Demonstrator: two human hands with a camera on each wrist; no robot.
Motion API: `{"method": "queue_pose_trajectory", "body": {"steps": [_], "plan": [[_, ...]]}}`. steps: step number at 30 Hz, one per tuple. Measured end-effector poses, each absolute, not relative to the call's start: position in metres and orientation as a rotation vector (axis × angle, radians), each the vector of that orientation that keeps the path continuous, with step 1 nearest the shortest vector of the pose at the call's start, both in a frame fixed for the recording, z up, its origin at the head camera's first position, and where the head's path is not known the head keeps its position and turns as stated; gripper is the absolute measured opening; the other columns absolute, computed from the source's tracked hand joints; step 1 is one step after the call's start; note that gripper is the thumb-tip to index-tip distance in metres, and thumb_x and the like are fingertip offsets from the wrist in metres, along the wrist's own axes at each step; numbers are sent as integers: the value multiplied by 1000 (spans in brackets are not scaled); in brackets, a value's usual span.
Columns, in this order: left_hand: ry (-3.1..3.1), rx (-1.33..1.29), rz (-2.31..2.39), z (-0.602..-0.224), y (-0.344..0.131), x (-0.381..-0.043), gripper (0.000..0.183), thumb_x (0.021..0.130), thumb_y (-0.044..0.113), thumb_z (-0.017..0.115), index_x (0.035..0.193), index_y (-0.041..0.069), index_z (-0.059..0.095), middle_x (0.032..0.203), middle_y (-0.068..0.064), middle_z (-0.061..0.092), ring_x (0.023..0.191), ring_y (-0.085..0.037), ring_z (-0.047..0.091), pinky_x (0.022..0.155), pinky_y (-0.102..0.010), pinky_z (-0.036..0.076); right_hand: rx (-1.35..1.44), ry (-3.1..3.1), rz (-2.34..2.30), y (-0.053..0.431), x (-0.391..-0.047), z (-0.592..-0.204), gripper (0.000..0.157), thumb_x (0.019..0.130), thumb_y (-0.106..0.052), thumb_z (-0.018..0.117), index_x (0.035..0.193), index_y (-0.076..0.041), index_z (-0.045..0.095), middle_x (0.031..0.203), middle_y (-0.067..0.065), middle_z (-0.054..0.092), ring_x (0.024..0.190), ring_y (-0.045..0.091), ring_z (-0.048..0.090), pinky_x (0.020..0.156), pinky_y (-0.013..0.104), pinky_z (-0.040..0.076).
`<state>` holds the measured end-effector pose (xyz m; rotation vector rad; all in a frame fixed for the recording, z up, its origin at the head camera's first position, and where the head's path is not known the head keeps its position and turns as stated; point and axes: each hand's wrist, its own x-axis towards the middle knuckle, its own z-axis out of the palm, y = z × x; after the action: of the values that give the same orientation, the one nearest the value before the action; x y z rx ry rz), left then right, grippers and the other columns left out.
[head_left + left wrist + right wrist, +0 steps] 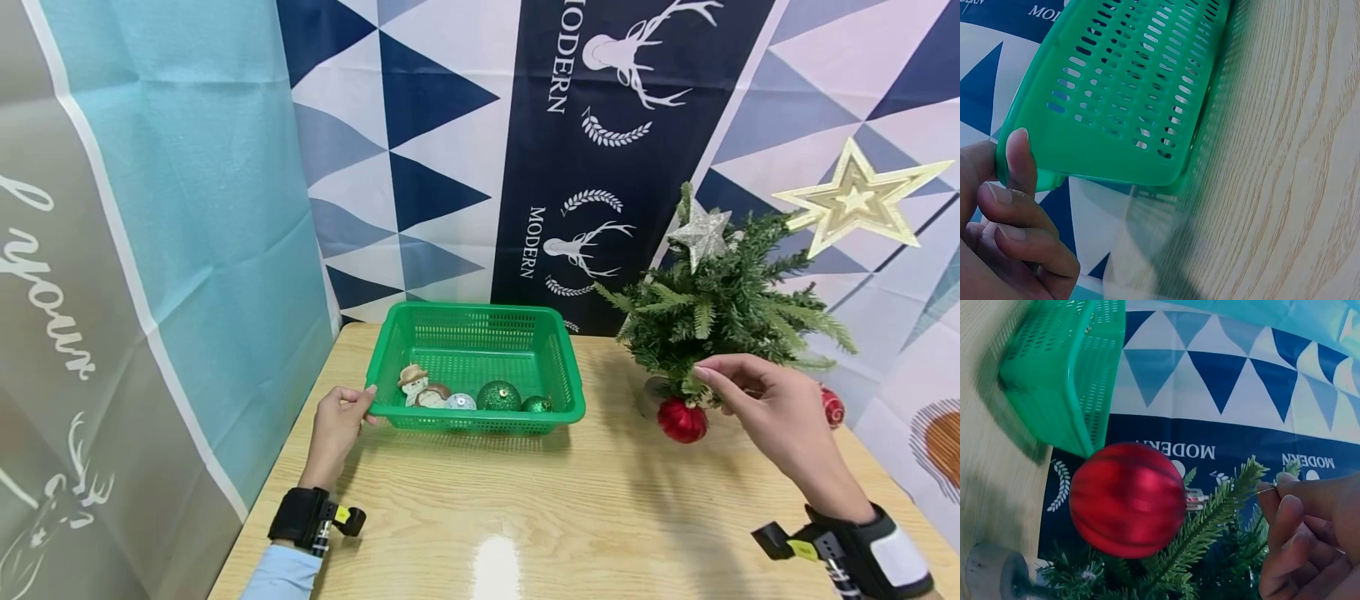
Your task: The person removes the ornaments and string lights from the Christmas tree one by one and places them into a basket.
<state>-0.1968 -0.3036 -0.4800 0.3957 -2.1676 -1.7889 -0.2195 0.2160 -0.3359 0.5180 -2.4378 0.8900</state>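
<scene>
My left hand [336, 432] grips the left front corner of a green plastic basket [480, 419], thumb and finger on its rim in the left wrist view. Inside lie a snowman ornament [415, 385], a silvery-white ball [461, 402] and two green glitter balls [498, 397]. At the right, my right hand [783, 421] is beside a small artificial Christmas tree [712, 312]. Between thumb and forefinger it pinches the thin hanging loop [1265, 490] of a red Christmas ball [1127, 500]. The ball hangs against a green branch [1200, 528]; whether the loop encircles the branch I cannot tell.
A silver star [702, 235] and a large gold star [855, 198] are on the tree. Another red ball [832, 407] shows behind the right hand. The tree's round base [996, 572] stands on the wooden table [450, 500]. Patterned cloth [442, 167] hangs behind.
</scene>
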Motion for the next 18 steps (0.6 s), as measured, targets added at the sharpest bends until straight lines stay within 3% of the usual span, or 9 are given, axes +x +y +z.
{"method": "queue_pose_trajectory", "body": {"steps": [18], "plan": [[-2175,402,-1783,-482,-304,-198,34,105,34,64,104,1,55,82,-23,72,71,-42,63,55,-28,38,549,-2414,909,204,-217,-326,8,98,-19,75,105,-21,77,88,5,77,62,3,63,52,19,43]]}}
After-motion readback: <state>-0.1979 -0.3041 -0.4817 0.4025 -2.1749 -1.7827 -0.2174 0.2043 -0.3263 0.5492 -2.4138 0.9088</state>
